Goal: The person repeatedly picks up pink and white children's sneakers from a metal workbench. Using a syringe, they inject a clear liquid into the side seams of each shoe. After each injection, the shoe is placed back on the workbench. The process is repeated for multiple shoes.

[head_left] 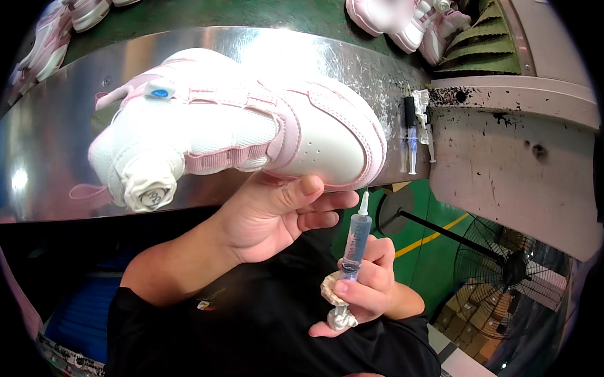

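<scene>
A white and pink sneaker [247, 137] with a small blue-marked tab and a round dial at its ankle fills the middle, toe toward the right. My left hand [276, 212] grips its near side by the sole edge, thumb and fingers curled. Lower right, my right hand [368, 279] is closed around a clear syringe [354, 243] that points up at the sneaker's toe edge. Some clear liquid shows in the barrel. The tip is close below the sole; whether it touches I cannot tell. White wrapping covers the syringe's flange and plunger end.
A shiny metal ledge [48, 157] runs beneath the sneaker. Several syringes [411, 135] lie at its right end, by a stained pale machine housing [507, 161]. More pink and white shoes [402, 19] sit on a green belt [242, 11]. A black fan [511, 267] stands lower right.
</scene>
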A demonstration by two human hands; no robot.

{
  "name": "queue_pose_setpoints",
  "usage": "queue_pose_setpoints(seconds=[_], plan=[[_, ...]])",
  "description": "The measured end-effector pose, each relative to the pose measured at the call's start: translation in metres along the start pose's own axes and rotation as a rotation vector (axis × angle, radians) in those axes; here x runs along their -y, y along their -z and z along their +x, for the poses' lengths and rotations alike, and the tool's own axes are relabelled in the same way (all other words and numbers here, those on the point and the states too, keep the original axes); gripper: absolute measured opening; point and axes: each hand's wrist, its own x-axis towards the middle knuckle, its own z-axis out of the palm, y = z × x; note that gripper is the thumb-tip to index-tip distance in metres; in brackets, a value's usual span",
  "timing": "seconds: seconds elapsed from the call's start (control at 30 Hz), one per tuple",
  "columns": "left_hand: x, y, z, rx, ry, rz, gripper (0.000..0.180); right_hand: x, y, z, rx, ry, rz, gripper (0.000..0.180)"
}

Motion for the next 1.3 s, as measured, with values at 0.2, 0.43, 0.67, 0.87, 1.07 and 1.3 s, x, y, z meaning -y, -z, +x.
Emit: queue_pose_setpoints(seconds=[0.2,0.43,0.67,0.87,1.07,1.3], plan=[[0.004,-0.002,0.006,0.003,-0.029,-0.052,0.032,-0.003,-0.001,0.000,0.051,0.016,-0.061,0.059],[0.005,0.017,0.000,-0.029,0.066,-0.017,0.033,-0.007,0.015,-0.008,-0.008,0.038,-0.144,0.075],[-0.025,0.001,-0.125,-0.523,-0.148,0.286,0.079,-0.093,0.012,0.000,-0.026,-0.067,-0.294,0.080],[-0.080,0.001,-0.101,-0.662,-0.266,0.700,0.073,-0.127,0.010,0.009,-0.126,-0.124,-0.255,0.077],[-0.173,0.013,0.126,-0.431,-0.241,0.993,0.039,-0.132,0.017,0.012,-0.106,-0.182,-0.287,0.077],[-0.168,0.024,0.235,-0.569,0.016,1.222,0.040,-0.132,0.014,0.016,-0.072,-0.179,-0.308,0.076]])
